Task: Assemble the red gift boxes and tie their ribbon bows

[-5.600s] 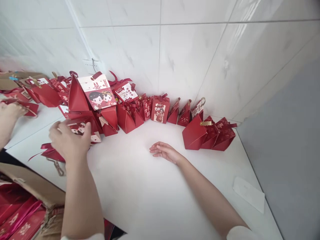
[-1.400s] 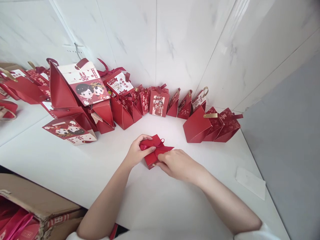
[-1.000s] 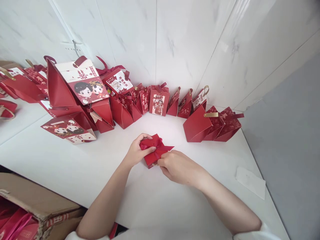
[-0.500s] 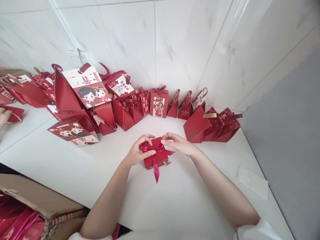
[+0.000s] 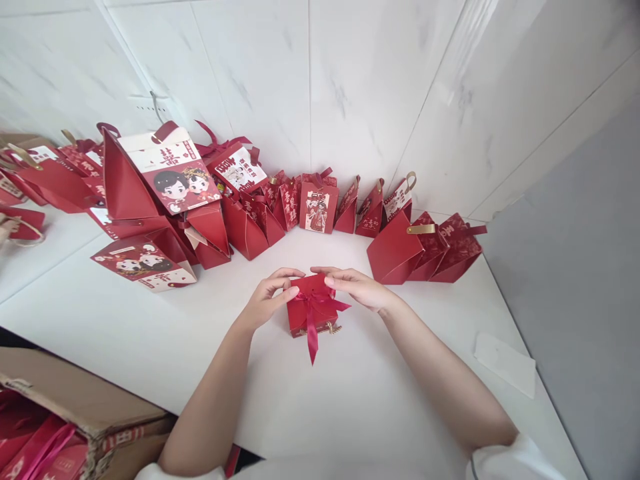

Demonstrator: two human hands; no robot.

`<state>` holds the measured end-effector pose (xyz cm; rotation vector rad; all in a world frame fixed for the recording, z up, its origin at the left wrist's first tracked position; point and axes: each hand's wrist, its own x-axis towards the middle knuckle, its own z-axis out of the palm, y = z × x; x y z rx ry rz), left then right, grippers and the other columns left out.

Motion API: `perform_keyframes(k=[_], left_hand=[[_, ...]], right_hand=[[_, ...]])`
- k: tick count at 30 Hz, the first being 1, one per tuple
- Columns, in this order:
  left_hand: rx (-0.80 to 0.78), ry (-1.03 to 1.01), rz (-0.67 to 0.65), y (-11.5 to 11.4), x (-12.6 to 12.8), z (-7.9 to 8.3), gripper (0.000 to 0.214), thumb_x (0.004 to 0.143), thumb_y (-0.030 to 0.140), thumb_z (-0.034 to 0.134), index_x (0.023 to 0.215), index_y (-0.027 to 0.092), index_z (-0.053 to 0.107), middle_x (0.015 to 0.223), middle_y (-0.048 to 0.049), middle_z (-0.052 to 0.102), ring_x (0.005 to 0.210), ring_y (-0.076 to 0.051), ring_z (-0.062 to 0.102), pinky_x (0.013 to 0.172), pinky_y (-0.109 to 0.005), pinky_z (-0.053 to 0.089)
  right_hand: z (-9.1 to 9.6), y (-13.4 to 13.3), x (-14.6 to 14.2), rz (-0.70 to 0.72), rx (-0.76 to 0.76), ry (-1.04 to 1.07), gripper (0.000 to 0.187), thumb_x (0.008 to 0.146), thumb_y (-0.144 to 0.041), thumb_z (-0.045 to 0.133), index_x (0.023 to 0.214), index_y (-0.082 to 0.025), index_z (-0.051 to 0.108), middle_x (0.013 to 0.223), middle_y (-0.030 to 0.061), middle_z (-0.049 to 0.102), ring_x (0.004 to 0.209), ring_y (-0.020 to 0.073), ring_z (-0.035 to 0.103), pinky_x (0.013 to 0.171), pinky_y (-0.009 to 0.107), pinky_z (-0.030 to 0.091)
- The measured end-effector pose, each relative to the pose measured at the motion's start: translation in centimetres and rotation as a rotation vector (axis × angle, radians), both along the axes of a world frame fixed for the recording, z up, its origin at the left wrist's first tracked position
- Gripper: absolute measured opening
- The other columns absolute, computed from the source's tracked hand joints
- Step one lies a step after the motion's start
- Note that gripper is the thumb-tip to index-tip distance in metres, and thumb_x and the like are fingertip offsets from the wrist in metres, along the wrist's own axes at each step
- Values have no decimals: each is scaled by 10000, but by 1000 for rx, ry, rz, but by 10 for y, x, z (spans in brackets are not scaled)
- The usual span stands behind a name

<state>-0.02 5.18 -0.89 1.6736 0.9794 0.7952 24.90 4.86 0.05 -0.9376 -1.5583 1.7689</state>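
A small red gift box (image 5: 301,311) lies on the white table, with a glossy crimson ribbon (image 5: 313,327) tied across it and one tail hanging down its front. A bit of twisted gold cord (image 5: 334,328) shows at its lower right. My left hand (image 5: 270,297) holds the box's upper left corner, thumb on top and fingers curving behind the far edge. At the upper right corner my right hand (image 5: 353,287) grips it the same way. The far side of the box and the fingertips behind it are hidden.
Finished-looking red candy boxes (image 5: 317,208) line the wall, with a taller pile (image 5: 170,173) at left and a cluster (image 5: 425,250) at right. A carton (image 5: 75,393) of red packaging stands lower left. White paper (image 5: 505,365) lies at right. Another person's hand (image 5: 6,228) shows at far left.
My left thumb has moved off the ribbon's middle to the box's upper left corner. The fingers of my right hand have stretched further over the far edge. The box has hardly moved.
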Motion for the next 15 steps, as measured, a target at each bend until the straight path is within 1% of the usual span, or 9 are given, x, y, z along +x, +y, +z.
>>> perform_keyframes(k=[4,6,8,10,13,15], left_hand=[[-32,-18,55,0,2,-2,420,854,481,597,576,182,497,1215,-86,621,1036,-246,600,923,-376,475],[-34,-27,101,-1,4,-3,429,851,482,602,575,180,473,1171,-93,639,1020,-246,606,929,-383,467],[-13,-28,167,-4,9,-2,403,832,464,637,607,183,456,1135,-89,655,1042,-247,602,957,-393,450],[-3,-20,211,-9,17,-2,338,797,433,689,690,191,480,1152,-74,650,1059,-241,602,952,-396,455],[-45,-6,167,-17,27,-1,256,767,399,726,812,207,562,1217,-65,615,1037,-232,620,902,-391,495],[-72,16,113,-20,30,0,219,765,396,725,810,209,621,1228,-73,601,1051,-241,623,922,-401,498]], right_hand=[[-3,1,0,4,-15,4,373,799,-541,684,736,-175,658,1482,77,453,1290,262,495,1100,403,311],[-3,0,0,-9,-7,-6,341,797,-504,698,733,-176,633,1483,81,451,1277,258,507,1094,412,315],[-2,0,0,-37,13,-13,299,798,-478,704,762,-189,635,1485,75,447,1303,256,480,1093,419,317],[-2,-1,-1,-49,30,-16,281,805,-472,701,779,-198,649,1493,68,435,1347,257,433,1096,421,318],[-2,-2,-3,-28,33,3,293,816,-488,694,765,-200,673,1502,64,424,1396,258,371,1112,422,306],[-4,-1,-4,-21,36,40,295,824,-498,687,765,-209,684,1513,47,414,1422,249,331,1129,422,288]])
